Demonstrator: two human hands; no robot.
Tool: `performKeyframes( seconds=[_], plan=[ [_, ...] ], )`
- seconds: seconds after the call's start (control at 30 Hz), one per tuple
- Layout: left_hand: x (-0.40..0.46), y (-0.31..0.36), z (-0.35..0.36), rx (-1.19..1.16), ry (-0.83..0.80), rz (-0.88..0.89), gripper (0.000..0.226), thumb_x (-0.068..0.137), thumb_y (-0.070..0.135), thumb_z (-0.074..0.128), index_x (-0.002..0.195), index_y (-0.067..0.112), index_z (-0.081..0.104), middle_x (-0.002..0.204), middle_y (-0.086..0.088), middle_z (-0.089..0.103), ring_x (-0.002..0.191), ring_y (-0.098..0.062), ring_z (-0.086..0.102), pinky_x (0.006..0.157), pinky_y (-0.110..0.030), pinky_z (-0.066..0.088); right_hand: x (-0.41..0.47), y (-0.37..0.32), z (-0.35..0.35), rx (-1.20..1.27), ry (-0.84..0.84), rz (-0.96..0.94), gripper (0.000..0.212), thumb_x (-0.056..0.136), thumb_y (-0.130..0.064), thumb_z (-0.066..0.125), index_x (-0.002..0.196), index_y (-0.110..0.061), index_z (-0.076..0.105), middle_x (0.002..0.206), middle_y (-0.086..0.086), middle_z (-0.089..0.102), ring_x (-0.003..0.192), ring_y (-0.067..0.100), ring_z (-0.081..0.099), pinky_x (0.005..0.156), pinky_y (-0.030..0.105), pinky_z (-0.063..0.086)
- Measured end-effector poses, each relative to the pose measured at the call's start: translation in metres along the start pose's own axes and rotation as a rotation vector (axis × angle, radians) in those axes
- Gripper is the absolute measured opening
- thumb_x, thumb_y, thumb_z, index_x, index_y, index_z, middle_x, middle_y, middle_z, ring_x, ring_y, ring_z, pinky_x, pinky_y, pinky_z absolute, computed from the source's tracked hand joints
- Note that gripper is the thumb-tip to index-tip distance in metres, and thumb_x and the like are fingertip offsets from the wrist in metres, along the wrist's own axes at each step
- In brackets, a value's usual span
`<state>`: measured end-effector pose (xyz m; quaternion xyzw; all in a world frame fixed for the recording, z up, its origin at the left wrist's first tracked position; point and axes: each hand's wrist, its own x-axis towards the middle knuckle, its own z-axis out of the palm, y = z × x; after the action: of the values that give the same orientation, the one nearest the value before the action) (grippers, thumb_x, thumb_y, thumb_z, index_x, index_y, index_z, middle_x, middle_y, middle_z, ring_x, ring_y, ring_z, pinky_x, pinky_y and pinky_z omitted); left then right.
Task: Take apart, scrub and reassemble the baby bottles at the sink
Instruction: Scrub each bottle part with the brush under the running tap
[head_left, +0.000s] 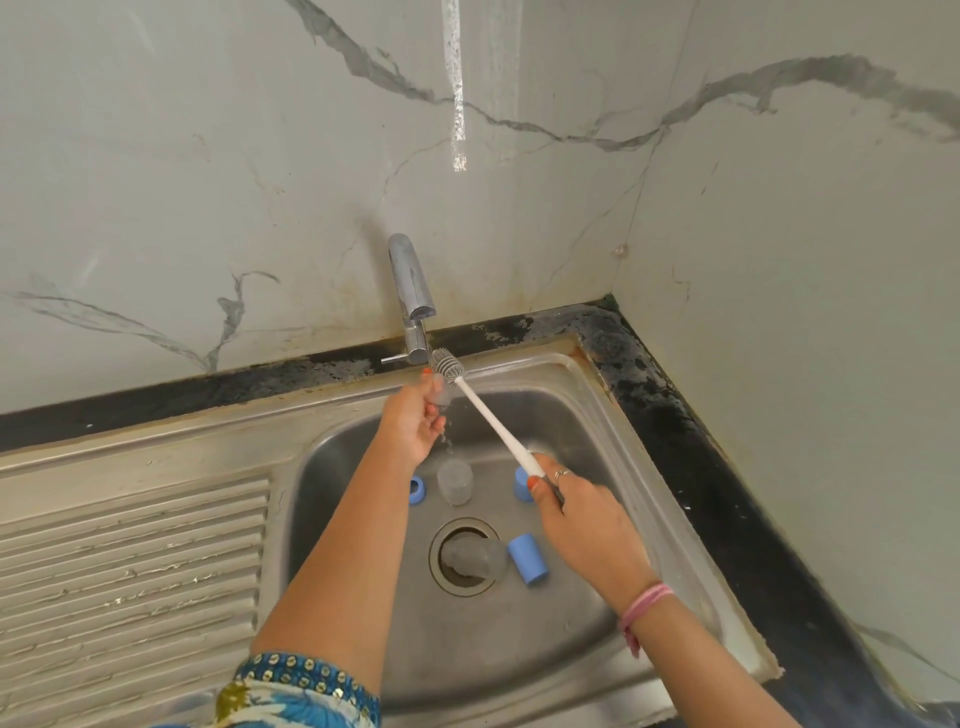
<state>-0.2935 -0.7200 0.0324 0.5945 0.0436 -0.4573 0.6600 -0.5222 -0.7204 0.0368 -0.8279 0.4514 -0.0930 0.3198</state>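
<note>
A small clear, soft-looking bottle part, blurred and hard to identify, is pinched in the fingers of the left hand under the spout of the chrome tap, where a thin run of water drips down past the palm. Just right of it, touching or nearly touching, is the grey bristled head of a long bottle brush with a white handle. The handle slants down to the right into the right hand, which is closed around its lower end; that hand wears a ring, and a pink thread band circles the wrist.

Below the hands, on the floor of the stainless steel sink, a clear bottle body stands toward the far side between two blue plastic pieces: a blue ring on its left and a blue cap on its right, partly hidden by the right hand. Nearer, another clear bottle part lies over the round drain, with a blue cylindrical cap on its side just right of it.

The ribbed steel draining board stretches to the left. A black stone counter edge runs behind and to the right of the sink, below grey-veined marble-pattern walls.
</note>
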Motion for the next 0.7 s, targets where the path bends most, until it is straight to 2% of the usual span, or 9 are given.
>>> performKeyframes(
  seconds=[0.07, 0.17, 0.2, 0.27, 0.37, 0.43, 0.5, 0.6, 0.7],
  plan=[
    [-0.002, -0.007, 0.005, 0.010, 0.012, -0.018, 0.005, 0.093, 0.020, 0.062, 0.090, 0.019, 0.066, 0.069, 0.004, 0.047, 0.059, -0.007, 0.037, 0.072, -0.027, 0.042, 0.005, -0.005, -0.002, 0.007, 0.001, -0.009, 0.036, 0.102, -0.041, 0.037, 0.133, -0.030, 0.051, 0.075, -0.004, 0.057, 0.073, 0.019, 0.059, 0.066, 0.033, 0.049],
    [-0.001, -0.009, 0.008, -0.118, 0.091, -0.009, 0.005, 0.091, 0.025, 0.066, 0.087, 0.023, 0.069, 0.074, 0.007, 0.058, 0.066, -0.007, 0.047, 0.081, -0.033, 0.046, 0.000, -0.008, -0.001, -0.074, 0.027, -0.041, 0.034, 0.102, -0.041, 0.036, 0.132, -0.031, 0.048, 0.069, -0.008, 0.050, 0.065, 0.018, 0.053, 0.059, 0.031, 0.043],
    [-0.001, -0.009, 0.009, -0.170, 0.102, -0.004, 0.004, 0.091, 0.025, 0.067, 0.092, 0.023, 0.070, 0.074, 0.007, 0.062, 0.070, -0.008, 0.052, 0.084, -0.036, 0.046, -0.005, -0.008, 0.001, -0.105, 0.037, -0.054, 0.035, 0.103, -0.041, 0.034, 0.134, -0.032, 0.046, 0.071, -0.006, 0.051, 0.065, 0.019, 0.051, 0.059, 0.031, 0.040],
    [-0.001, -0.010, 0.010, -0.281, 0.098, 0.023, 0.016, 0.093, 0.022, 0.064, 0.109, 0.021, 0.067, 0.084, 0.004, 0.067, 0.083, -0.013, 0.061, 0.088, -0.043, 0.047, -0.016, -0.008, 0.004, -0.119, 0.049, -0.067, 0.037, 0.103, -0.040, 0.033, 0.139, -0.035, 0.040, 0.075, -0.001, 0.054, 0.067, 0.020, 0.051, 0.059, 0.031, 0.038],
    [0.000, -0.009, 0.011, -0.409, 0.129, 0.076, 0.027, 0.094, 0.012, 0.062, 0.121, 0.013, 0.061, 0.098, -0.005, 0.069, 0.093, -0.019, 0.066, 0.089, -0.037, 0.055, -0.030, -0.006, 0.005, -0.111, 0.047, -0.072, 0.039, 0.103, -0.041, 0.032, 0.142, -0.038, 0.038, 0.075, -0.002, 0.054, 0.067, 0.019, 0.054, 0.060, 0.029, 0.042],
    [-0.001, -0.010, 0.011, -0.389, 0.133, 0.117, 0.028, 0.092, 0.007, 0.064, 0.120, 0.007, 0.060, 0.093, -0.006, 0.069, 0.088, -0.017, 0.067, 0.088, -0.033, 0.056, -0.033, -0.006, 0.005, -0.101, 0.065, -0.051, 0.043, 0.103, -0.041, 0.032, 0.145, -0.037, 0.035, 0.073, -0.004, 0.051, 0.066, 0.017, 0.050, 0.060, 0.028, 0.039],
    [-0.003, -0.015, 0.015, -0.323, 0.107, 0.144, 0.031, 0.089, 0.003, 0.067, 0.119, 0.004, 0.058, 0.089, -0.005, 0.068, 0.091, -0.018, 0.066, 0.088, -0.030, 0.054, -0.026, -0.005, 0.004, -0.084, 0.082, -0.019, 0.043, 0.103, -0.040, 0.034, 0.145, -0.035, 0.036, 0.075, -0.003, 0.053, 0.070, 0.021, 0.055, 0.063, 0.032, 0.042],
    [-0.007, -0.020, 0.021, -0.230, 0.046, 0.172, 0.034, 0.086, 0.004, 0.070, 0.118, 0.003, 0.060, 0.092, -0.005, 0.068, 0.093, -0.016, 0.064, 0.085, -0.024, 0.055, -0.008, -0.004, 0.003, -0.059, 0.087, 0.014, 0.041, 0.103, -0.038, 0.035, 0.143, -0.033, 0.039, 0.079, -0.001, 0.056, 0.079, 0.026, 0.060, 0.067, 0.034, 0.045],
    [-0.005, -0.018, 0.018, -0.115, 0.055, 0.226, 0.031, 0.083, 0.008, 0.075, 0.112, 0.006, 0.064, 0.096, -0.004, 0.069, 0.096, -0.014, 0.064, 0.081, -0.020, 0.055, 0.002, -0.006, 0.002, -0.053, 0.088, 0.042, 0.043, 0.103, -0.037, 0.033, 0.145, -0.029, 0.038, 0.088, 0.003, 0.063, 0.085, 0.027, 0.060, 0.070, 0.033, 0.044]
  ],
)
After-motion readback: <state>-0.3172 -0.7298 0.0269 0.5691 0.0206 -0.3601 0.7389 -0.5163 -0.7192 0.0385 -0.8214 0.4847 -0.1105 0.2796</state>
